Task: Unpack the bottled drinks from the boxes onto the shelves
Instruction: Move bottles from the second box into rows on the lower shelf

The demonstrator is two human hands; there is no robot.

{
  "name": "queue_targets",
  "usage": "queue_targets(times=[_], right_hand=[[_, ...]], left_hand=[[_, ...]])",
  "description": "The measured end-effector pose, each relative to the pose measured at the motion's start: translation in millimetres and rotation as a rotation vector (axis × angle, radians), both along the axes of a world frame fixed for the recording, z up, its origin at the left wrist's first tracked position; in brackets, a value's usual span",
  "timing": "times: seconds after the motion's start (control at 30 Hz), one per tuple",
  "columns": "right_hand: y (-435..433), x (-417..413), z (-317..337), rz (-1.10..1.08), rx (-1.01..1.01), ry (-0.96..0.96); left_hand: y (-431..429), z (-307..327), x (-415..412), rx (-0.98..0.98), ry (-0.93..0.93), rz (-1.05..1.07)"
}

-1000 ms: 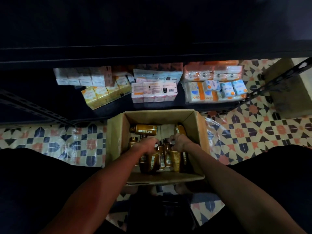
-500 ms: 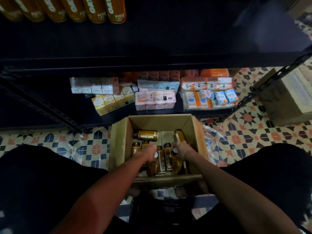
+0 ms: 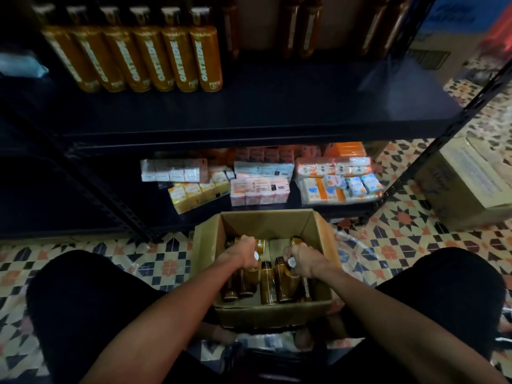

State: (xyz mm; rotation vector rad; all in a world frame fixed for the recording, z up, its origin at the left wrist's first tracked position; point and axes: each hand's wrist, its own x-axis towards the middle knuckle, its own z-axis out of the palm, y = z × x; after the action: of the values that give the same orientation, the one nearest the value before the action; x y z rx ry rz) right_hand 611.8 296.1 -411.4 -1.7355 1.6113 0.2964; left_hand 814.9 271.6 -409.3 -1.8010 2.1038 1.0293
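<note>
My left hand (image 3: 243,252) wraps the neck of one bottle (image 3: 249,281) and my right hand (image 3: 300,259) another (image 3: 286,284), so only a white cap peeks out under each fist and I cannot read either label, while the box (image 3: 206,245) wall hides the bottoms of the bottles in it. The shelf row (image 3: 133,59) loses its caps to the top edge of the view, and the dark bottles behind (image 3: 307,31) are too dim and blurred to make out. The print on the packs (image 3: 260,189) below is too small to read.
</note>
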Motion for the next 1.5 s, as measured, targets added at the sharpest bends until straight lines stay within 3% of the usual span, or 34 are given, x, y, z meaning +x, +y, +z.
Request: queue_targets(times=[0.43,0.73,1.07,1.27,1.5], right_hand=[[-66,14,140,0.337,-0.315,-0.084],[-100,12,244,0.364,-0.540,-0.142],[-120,9,348,0.358,-0.838,-0.321],[-133,6,370,0.232,-1.018,-0.493],[-152,12,358,0.090,-1.057,-0.574]], left_hand=[[-67,143,-2,-0.178,-0.066,-0.176],[-90,267,10,-0.275,-0.010,-0.168],[-107,375,11,-0.586,0.020,-0.180],[-123,405,12,-0.764,0.037,-0.145],[-148,385,14,-0.759,0.112,-0.107]])
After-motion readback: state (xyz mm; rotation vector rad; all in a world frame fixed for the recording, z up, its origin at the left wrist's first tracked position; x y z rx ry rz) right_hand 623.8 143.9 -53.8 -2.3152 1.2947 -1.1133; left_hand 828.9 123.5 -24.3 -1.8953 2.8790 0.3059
